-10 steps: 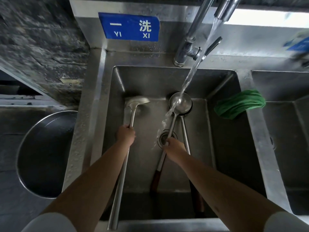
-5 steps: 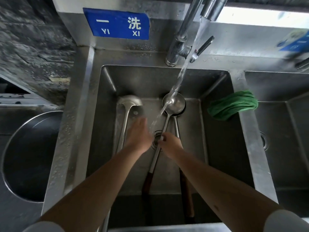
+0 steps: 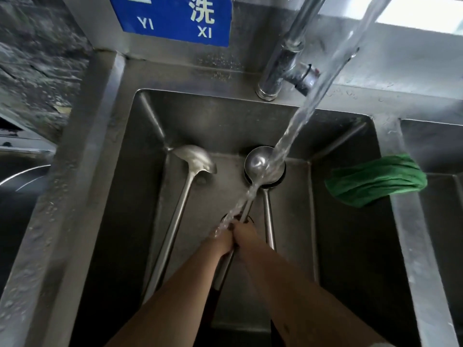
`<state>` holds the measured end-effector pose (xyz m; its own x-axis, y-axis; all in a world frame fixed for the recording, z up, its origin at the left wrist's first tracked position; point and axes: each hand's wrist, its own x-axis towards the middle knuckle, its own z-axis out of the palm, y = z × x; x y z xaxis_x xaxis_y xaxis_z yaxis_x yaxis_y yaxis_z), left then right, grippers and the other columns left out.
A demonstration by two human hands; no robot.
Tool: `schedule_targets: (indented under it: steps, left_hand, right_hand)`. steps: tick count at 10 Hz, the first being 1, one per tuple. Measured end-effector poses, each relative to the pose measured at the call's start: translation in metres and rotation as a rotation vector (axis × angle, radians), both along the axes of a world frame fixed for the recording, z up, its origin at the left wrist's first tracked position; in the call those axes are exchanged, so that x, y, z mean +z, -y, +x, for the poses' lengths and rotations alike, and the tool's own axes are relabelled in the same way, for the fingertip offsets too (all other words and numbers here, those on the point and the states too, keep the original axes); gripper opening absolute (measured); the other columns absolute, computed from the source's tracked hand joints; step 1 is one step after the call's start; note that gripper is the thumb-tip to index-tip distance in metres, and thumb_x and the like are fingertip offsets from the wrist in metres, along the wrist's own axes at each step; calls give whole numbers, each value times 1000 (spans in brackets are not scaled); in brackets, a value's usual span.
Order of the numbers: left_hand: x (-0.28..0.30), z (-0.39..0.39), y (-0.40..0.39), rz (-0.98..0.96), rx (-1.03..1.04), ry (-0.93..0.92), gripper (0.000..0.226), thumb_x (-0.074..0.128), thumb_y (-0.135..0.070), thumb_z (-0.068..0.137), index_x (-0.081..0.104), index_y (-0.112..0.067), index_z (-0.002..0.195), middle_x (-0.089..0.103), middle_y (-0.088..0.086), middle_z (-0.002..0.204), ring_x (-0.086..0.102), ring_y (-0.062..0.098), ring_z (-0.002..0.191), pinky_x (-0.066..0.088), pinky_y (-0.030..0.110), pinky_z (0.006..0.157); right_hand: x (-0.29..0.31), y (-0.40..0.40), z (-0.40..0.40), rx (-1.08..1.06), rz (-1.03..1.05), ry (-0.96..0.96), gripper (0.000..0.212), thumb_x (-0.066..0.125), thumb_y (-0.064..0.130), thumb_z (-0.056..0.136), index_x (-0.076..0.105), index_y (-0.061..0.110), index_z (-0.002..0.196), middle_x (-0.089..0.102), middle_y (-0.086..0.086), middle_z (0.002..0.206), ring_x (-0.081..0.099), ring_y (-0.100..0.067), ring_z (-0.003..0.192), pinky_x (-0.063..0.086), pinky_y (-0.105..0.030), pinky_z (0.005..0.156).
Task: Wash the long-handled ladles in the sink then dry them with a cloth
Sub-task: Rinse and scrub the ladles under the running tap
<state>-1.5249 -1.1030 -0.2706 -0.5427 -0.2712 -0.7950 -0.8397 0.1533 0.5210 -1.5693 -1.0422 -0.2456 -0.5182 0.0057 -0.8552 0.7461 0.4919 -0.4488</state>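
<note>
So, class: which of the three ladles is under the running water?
The middle ladle, gripped by both hands; the left ladle lies dry, the third sits beneath.

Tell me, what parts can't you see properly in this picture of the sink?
All in the head view:
- Drain: mostly hidden by the water stream and both hands.
- Middle ladle's handle: covered by the left hand and right hand.
- A second round ladle bowl beneath it: only its edge shows.
- Tap spout: cut off by the top edge.
- Blue sign: top cut off.
- Big metal bowl: cut off at left.
</note>
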Motion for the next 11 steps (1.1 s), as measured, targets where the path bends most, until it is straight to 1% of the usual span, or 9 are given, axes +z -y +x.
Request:
schedule_targets:
  steps: [1, 3, 4, 5, 6, 7, 9, 10, 11]
  left_hand:
    - [4, 2, -5, 20, -57, 26, 31, 43, -7, 98, 65, 4, 118, 65, 26, 116, 62, 34, 108, 48, 36, 92]
    - [47, 12, 12, 56, 15, -26, 33, 48, -23, 96, 68, 2, 104, 68, 22, 107, 65, 30, 98, 45, 30, 77]
    - [77, 18, 21, 153, 179, -68, 35, 61, -38, 88, 72, -5, 86, 70, 9, 75, 65, 17, 62, 47, 25, 57]
    - [108, 17, 26, 207, 244, -5, 39, 64, -47, 84, 68, -11, 70, 62, 4, 56, 58, 17, 48, 46, 27, 51]
    - [139, 19, 27, 338, 395, 16, 30, 72, -33, 82, 63, -13, 62, 54, 3, 52, 47, 13, 44, 36, 22, 47]
    - [166, 25, 26, 442, 510, -39, 17, 66, -14, 87, 64, -12, 70, 57, 3, 56, 48, 10, 41, 34, 19, 45]
    - [210, 27, 12, 584, 532, -212, 11, 60, -8, 92, 57, -8, 81, 62, 5, 61, 56, 10, 44, 42, 18, 42]
    - [222, 27, 1, 651, 628, -215, 10, 57, -9, 94, 55, -11, 85, 62, 9, 76, 62, 16, 62, 52, 25, 47]
    - [232, 29, -10, 644, 676, -132, 15, 51, -4, 96, 53, -5, 81, 57, 12, 68, 59, 17, 47, 48, 23, 38]
  right_hand:
    - [-12, 1, 2, -59, 38, -3, 34, 49, 12, 98, 51, -1, 129, 60, -25, 122, 59, -37, 112, 48, -48, 98]
    - [23, 1, 8, -6, 164, -134, 34, 48, 26, 99, 63, 4, 120, 67, -17, 110, 63, -33, 100, 47, -30, 79]
    - [51, 5, 7, -61, 6, -27, 36, 46, 26, 100, 60, -1, 119, 66, -19, 110, 64, -27, 87, 54, -34, 78]
    - [83, 9, 9, -262, -76, 31, 28, 53, 23, 97, 63, -1, 108, 69, -16, 94, 69, -30, 80, 59, -42, 76]
    - [118, 7, 16, -269, -51, 6, 19, 58, 19, 93, 68, 4, 99, 70, -15, 83, 70, -30, 73, 59, -39, 71]
    - [151, -3, 34, -239, -125, 51, 17, 58, 17, 93, 70, 6, 97, 66, -11, 74, 63, -22, 59, 51, -30, 54]
    - [214, -42, 64, 76, -59, -111, 30, 57, 22, 93, 59, 10, 66, 52, -4, 51, 46, -16, 40, 36, -25, 43]
    - [240, -63, 61, 342, -17, -141, 34, 49, 27, 97, 54, 13, 66, 52, -4, 53, 47, -16, 42, 39, -23, 45]
    - [254, -73, 48, 383, 18, -62, 44, 50, 38, 96, 59, 7, 65, 53, -6, 45, 46, -16, 33, 35, -17, 38]
